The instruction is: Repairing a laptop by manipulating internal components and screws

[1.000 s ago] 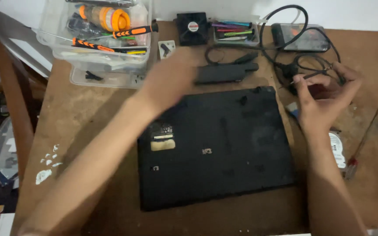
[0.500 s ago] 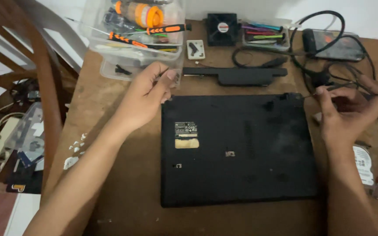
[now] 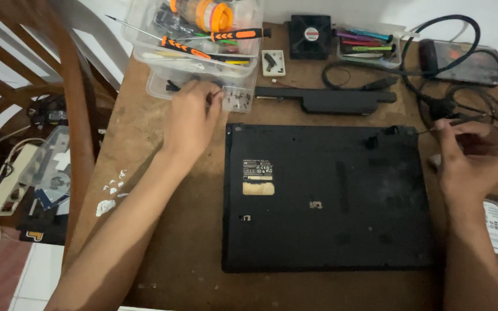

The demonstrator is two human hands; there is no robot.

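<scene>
Head view: laptop (image 3: 324, 196) lies bottom-up on the bench (image 3: 162, 242), hinge edge toward the far wall, long axis running left-right. Loose battery bar (image 3: 332, 99) sits just beyond that hinge edge, parallel to it.

Left hand (image 3: 191, 118) is beyond the laptop's far-left corner, fingertips pinched together over the small clear parts tray (image 3: 240, 98). Looks like it holds or drops something tiny there; too small to tell what. Stacked clear tool boxes (image 3: 197, 40) with orange-handled screwdrivers (image 3: 240, 34) sit just behind the tray.

Right hand (image 3: 474, 158) is at the laptop's far-right corner, fingers closed on a thin screwdriver (image 3: 451, 124). Shaft lies nearly flat, tip pointing left toward the hinge corner (image 3: 390, 131).

To do this well, in my judgement:
- release screws low inside the tray, not from height, or they bounce out
- keep screws grouped by the hole they match
- bring the driver upright before seating it in a screw head; at this angle it would cam out
- keep the tangle of black cables (image 3: 451, 98) beside the right hand from snagging the driver

Bare hard drive (image 3: 497, 224) lies off the laptop's right edge, near the right wrist; mind the elbow.
</scene>
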